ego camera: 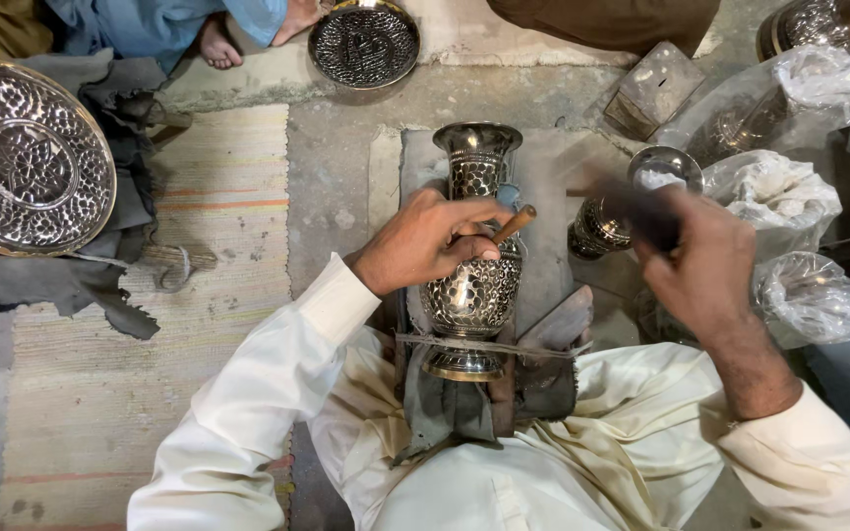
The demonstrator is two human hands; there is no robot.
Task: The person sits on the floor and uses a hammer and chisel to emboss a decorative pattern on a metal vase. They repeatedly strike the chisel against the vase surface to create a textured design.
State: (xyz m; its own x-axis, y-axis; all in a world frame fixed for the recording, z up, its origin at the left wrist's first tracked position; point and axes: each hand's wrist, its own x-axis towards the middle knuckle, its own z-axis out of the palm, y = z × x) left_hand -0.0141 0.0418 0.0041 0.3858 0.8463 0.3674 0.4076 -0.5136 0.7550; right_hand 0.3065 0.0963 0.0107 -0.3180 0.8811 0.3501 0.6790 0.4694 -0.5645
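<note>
- left hand (425, 251) curled onto the side of an engraved metal vase (474, 256); fingers pinched narrow around a thin tool with a wooden handle (514, 224), tip hidden against the vase body
- vase lies tilted away from the person, mouth up-frame, foot toward the lap; it rests on a grey stone slab (553, 187) on the floor, between the person's knees
- a thin cord (504, 346) runs across the vase just above its foot; dark cloth (445, 403) bunched under the foot end
- right hand (705, 265) raised to the right of the vase, well apart from it; closed around a dark object (632, 206) that is motion-blurred, so cannot tell what it is
- both arms in cream long sleeves (248, 413)
- second smaller metal vessel (632, 202) lies just right of the slab, partly behind the blurred object; its round mouth faces up-right
- clear plastic bags (789, 197) with more metalware stacked at the right edge
- large embossed round tray (27, 162) at far left, on grey cloth; smaller embossed round dish (364, 44) at top centre
- striped woven mat (150, 324) covers the floor at left
- another person's bare foot (218, 44) and blue garment at top left, clear of both hands
</note>
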